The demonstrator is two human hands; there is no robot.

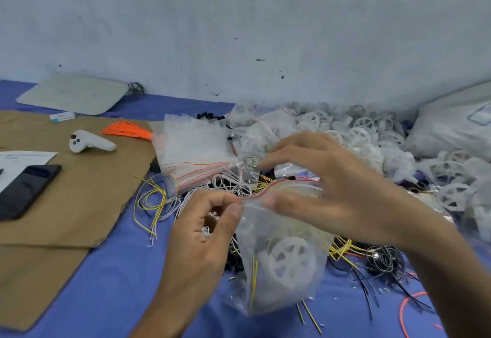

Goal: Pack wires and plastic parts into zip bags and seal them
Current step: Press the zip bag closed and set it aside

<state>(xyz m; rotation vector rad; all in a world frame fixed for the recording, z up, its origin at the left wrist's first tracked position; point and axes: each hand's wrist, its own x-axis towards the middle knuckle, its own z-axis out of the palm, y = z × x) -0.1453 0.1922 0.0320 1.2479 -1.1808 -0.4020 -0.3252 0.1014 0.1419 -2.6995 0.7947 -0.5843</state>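
A clear zip bag [281,266] with a red seal line hangs in front of me over the blue cloth. Inside it sit a white plastic wheel [291,259] and a yellow wire [253,282]. My left hand [202,234] pinches the bag's top left corner between thumb and forefinger. My right hand [326,186] pinches the top edge further right, its other fingers spread above the opening. Loose yellow, white and black wires [156,199] lie on the cloth behind and to both sides. A stack of unused zip bags [194,149] lies beyond my hands.
A heap of white plastic wheels [372,135] fills the right back. Brown cardboard [79,191] at left carries a black phone [24,191], a white controller [90,142] and an orange wire bundle [130,131]. A grey wall stands behind. Tangled black wires [385,260] lie at right.
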